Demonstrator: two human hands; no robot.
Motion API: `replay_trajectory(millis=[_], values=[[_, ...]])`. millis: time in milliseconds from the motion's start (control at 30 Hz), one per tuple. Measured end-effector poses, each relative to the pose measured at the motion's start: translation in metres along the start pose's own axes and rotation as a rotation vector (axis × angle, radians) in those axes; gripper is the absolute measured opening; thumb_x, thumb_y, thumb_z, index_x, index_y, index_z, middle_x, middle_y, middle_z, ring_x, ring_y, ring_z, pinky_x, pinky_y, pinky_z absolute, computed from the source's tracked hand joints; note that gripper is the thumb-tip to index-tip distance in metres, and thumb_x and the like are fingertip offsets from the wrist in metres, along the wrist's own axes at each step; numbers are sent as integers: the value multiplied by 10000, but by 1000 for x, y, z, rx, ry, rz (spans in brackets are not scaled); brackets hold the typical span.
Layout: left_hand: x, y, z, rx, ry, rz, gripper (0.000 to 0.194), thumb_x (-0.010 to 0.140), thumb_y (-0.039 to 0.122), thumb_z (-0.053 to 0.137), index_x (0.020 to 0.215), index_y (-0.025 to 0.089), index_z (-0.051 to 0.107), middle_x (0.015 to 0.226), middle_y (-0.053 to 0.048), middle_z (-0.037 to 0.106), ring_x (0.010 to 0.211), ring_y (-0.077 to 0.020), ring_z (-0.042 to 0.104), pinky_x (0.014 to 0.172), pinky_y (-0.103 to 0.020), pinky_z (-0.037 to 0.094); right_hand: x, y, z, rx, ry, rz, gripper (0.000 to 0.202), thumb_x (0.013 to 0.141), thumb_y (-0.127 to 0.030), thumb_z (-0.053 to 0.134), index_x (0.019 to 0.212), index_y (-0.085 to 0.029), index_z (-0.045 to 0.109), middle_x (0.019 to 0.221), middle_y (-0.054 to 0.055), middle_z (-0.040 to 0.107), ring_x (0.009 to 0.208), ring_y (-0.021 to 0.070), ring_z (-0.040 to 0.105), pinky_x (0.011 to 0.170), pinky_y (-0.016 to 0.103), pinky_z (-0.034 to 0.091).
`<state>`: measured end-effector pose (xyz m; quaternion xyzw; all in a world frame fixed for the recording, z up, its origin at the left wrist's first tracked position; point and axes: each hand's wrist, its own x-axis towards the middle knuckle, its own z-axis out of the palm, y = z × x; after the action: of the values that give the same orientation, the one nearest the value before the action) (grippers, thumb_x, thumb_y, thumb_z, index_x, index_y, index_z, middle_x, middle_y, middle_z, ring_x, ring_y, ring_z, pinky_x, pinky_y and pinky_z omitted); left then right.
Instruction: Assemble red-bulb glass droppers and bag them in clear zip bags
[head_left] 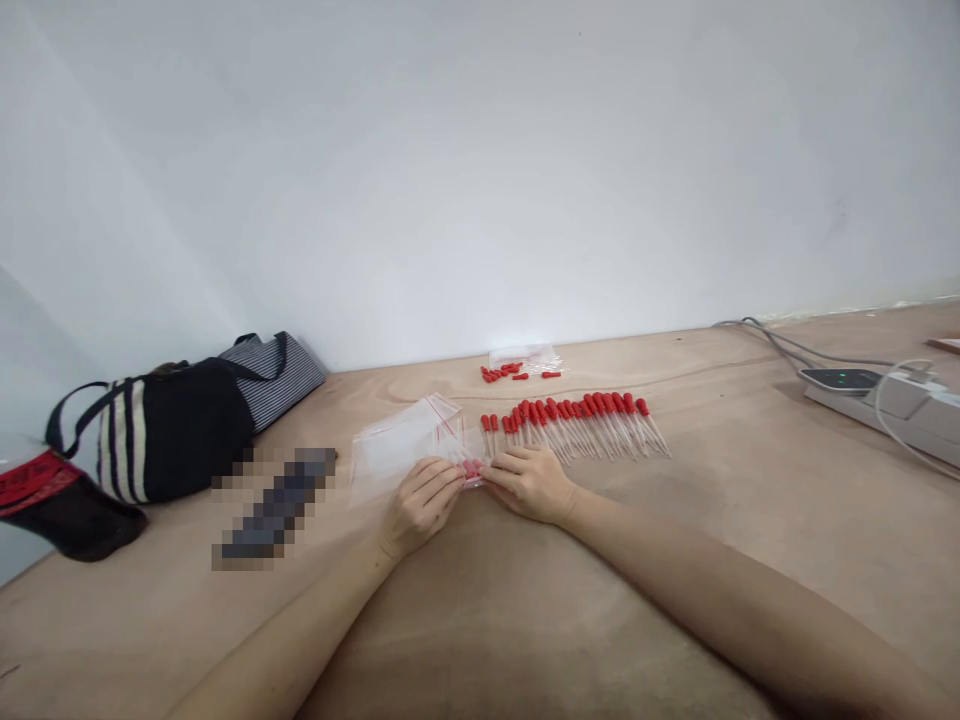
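Note:
A small clear zip bag (474, 482) with red-topped droppers inside lies between my hands at the middle of the table. My left hand (426, 500) pinches its left side, fingers closed. On its right side my right hand (532, 484) is closed as well. Just beyond my right hand runs a row of glass droppers (592, 425) with red rubber bulbs, side by side. Flat clear zip bags (390, 450) with red seal lines are spread past my left hand, partly overlapping.
Loose red bulbs (499, 374) and thin clear tubes (549, 364) lie near the wall. To the left are a black striped bag (195, 430), a dark red-topped item (71, 510) and a blurred-out object (274, 505). A power strip (855, 410) with a device and cables sits right.

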<state>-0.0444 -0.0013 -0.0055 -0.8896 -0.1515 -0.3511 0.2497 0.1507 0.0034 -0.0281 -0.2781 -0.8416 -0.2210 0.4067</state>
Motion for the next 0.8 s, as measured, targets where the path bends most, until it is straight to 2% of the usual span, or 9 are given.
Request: replay_trajectory(millis=[200,433,633,800], values=[[3,1,0,9,6,46,141,772,43,513,868,126,574,805,-63,665,768,-171,594,701,-338,499,2,-8,6,8,39,-34,156,807,-200,453,763,-188,602,626,-24,597,560,92,437,480,266,204],[-4,-1,-9,22,-12,2,195,778,72,515,953,141,564,833,-65,660,805,-176,582,720,-332,503,2,-5,5,29,28,-24,184,811,-206,433,733,-187,599,644,-11,600,562,94,430,488,267,207],[-9,-1,-10,15,-35,-49,193,783,44,468,919,141,565,786,-61,652,785,-175,577,731,-346,499,6,-8,3,37,-1,4,181,815,-229,448,710,-193,591,699,-7,609,618,108,433,498,256,220],[-5,-1,-14,22,-21,2,191,793,60,491,954,138,557,827,-63,658,819,-178,576,738,-341,499,6,-9,4,38,7,-30,185,792,-193,456,648,-175,571,651,-10,596,589,106,420,494,262,218]])
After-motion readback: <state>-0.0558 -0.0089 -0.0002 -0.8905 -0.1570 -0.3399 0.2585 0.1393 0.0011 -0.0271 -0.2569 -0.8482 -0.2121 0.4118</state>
